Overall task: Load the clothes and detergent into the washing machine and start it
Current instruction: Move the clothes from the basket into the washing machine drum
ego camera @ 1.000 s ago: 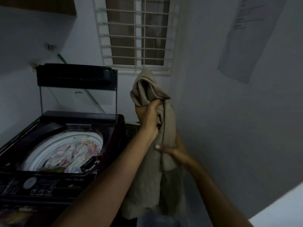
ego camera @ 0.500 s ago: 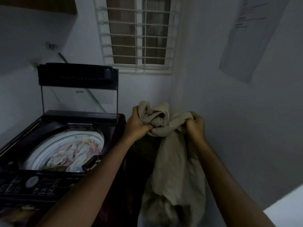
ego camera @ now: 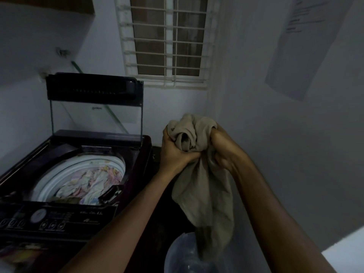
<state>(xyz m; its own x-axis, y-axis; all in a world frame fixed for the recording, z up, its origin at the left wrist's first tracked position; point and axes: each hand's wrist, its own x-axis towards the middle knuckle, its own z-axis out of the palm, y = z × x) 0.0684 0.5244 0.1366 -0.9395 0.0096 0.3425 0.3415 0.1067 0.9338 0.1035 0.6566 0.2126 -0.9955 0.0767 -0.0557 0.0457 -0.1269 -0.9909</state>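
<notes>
A beige cloth hangs bunched in the air to the right of the washing machine. My left hand grips its bunched top from the left, and my right hand grips it from the right. The cloth's lower end dangles into a pale bucket below. The machine's glass lid stands raised, and the white drum holds light, patterned clothes. No detergent is in sight.
The machine's dark control panel with buttons faces me at lower left. A barred window is on the back wall, and a paper sheet hangs on the right wall, which stands close to my right arm.
Both hands came closer together on the cloth and gathered more of it into a bunch. A second ago the left hand held it higher while the right held it lower down.
</notes>
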